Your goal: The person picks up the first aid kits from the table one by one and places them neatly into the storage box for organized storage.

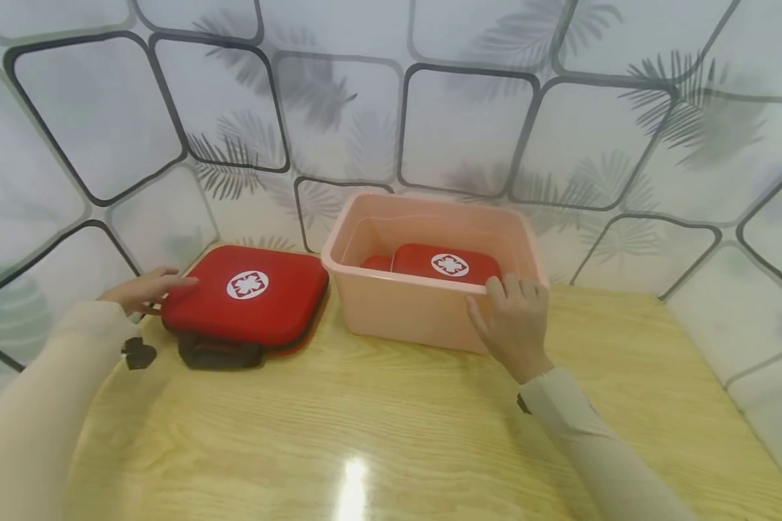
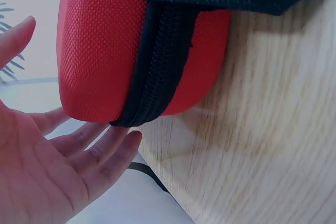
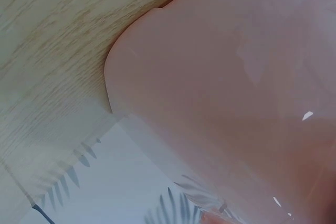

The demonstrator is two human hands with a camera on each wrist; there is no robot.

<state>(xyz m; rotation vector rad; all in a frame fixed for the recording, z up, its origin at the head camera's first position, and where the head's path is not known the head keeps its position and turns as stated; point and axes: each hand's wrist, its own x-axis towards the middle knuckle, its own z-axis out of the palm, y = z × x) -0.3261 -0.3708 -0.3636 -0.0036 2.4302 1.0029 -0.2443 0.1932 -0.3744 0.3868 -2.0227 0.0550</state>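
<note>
A red first-aid case (image 1: 261, 311) with a white emblem and a black handle (image 1: 220, 354) lies flat at the left of the table. My left hand (image 1: 145, 288) is at its left side, fingers extended; in the left wrist view the fingers (image 2: 107, 163) lie against the case's rounded corner (image 2: 100, 77), thumb apart. Right of the case stands a pink plastic bin (image 1: 404, 307). My right hand (image 1: 516, 329) grips its front rim near the right corner, fingers over the edge and thumb outside. The right wrist view shows mostly the bin's wall (image 3: 210, 77).
Inside the bin sit a smaller red first-aid case (image 1: 420, 262) with the same emblem and another red item (image 1: 376, 263), partly hidden by the rim. Patterned wall covering (image 1: 469, 130) rises behind and beside the wooden table (image 1: 339, 420).
</note>
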